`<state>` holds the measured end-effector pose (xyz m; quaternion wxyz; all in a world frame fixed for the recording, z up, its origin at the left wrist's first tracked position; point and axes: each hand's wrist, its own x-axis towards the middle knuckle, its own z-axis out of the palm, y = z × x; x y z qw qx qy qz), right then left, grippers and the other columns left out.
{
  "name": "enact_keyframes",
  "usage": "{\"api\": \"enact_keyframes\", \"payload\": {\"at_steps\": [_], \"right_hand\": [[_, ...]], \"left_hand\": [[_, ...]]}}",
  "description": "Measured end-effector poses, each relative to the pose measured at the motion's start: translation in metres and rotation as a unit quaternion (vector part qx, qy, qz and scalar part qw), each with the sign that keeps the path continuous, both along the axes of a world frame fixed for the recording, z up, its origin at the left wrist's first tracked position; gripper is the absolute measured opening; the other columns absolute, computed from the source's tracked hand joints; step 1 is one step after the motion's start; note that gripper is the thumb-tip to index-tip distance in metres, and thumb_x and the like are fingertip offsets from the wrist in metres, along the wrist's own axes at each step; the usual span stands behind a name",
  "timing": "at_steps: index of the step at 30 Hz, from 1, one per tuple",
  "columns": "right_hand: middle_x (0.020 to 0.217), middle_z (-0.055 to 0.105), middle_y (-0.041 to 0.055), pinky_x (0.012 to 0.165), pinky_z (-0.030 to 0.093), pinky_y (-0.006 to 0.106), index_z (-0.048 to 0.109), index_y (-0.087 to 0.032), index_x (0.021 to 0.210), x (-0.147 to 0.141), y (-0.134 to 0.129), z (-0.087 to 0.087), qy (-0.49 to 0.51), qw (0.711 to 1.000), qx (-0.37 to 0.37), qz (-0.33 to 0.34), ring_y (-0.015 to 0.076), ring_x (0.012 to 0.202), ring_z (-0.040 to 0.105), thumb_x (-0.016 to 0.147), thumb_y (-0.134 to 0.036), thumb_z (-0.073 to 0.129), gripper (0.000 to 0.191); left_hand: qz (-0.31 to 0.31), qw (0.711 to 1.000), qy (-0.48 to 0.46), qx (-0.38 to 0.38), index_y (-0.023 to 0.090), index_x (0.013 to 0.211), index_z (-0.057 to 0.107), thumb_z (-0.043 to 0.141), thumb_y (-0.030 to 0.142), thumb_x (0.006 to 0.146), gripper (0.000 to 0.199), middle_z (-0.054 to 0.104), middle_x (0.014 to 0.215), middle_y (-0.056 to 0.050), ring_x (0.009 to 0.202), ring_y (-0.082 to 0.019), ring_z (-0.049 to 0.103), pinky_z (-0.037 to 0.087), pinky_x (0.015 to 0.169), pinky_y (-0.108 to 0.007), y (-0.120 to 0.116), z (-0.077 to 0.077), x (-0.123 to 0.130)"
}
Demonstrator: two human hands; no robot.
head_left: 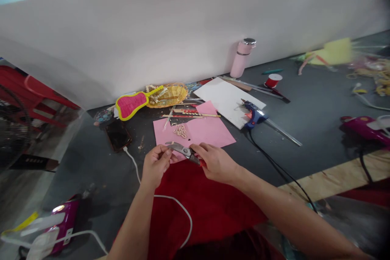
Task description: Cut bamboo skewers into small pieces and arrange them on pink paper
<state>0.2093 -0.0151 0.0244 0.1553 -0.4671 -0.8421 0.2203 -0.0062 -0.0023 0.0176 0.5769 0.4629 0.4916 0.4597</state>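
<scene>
My right hand (213, 161) is wrapped around the red handles of a pair of pruning shears (182, 149), whose blades point left. Close to the blade tips, the thumb and fingers of my left hand (157, 163) are pinched together; whatever they grip is too small to make out. Both hands are over the near edge of pink paper (207, 130). On that paper lies a little heap of pale, short cut pieces (180, 131). Behind it are several thin sticks (195, 114), some with red patterns.
A blue glue gun (254, 115) rests by a white board (230, 99), its cord trailing right. Behind stand a pink bottle (240, 59) and a red thread spool (273, 80). Left are a wicker basket (175, 95), a pink-and-yellow wound paddle (132, 105) and a phone (118, 135) on a cable.
</scene>
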Motion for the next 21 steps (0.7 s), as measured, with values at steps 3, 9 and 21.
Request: {"api": "enact_keyframes", "payload": {"at_steps": [3,9,21], "right_hand": [[0.107,0.057,0.0102,0.081,0.044,0.033,0.037,-0.018,0.129,0.002,0.003,-0.001,0.009,1.0,0.012,0.019,0.0213,0.094,0.055,0.074,-0.007,0.045,0.057],[0.12,0.051,0.0131,0.09,0.041,0.037,0.035,-0.016,0.133,0.011,0.011,-0.002,0.048,0.995,0.033,0.08,0.0224,0.105,0.05,0.072,-0.006,0.046,0.063],[0.098,0.058,0.0087,0.073,0.041,0.031,0.038,-0.019,0.125,-0.002,-0.002,0.0,-0.026,1.0,-0.01,-0.015,0.0204,0.084,0.058,0.074,-0.009,0.046,0.053]], "left_hand": [[-0.009,1.0,-0.017,-0.006,0.013,0.073,0.053,0.064,0.036,0.078,0.026,0.065,0.06,-0.003,0.035,0.001,0.03,0.019,0.036,-0.014,-0.001,0.002,-0.001],[-0.097,0.987,-0.1,-0.081,0.013,0.075,0.053,0.067,0.035,0.075,0.026,0.063,0.053,-0.002,0.031,0.001,0.023,0.012,0.034,-0.014,-0.003,0.012,-0.006],[0.001,1.0,0.028,-0.011,0.014,0.076,0.057,0.063,0.037,0.078,0.024,0.066,0.063,-0.002,0.035,-0.002,0.032,0.021,0.038,-0.016,0.0,0.004,0.006]]}}
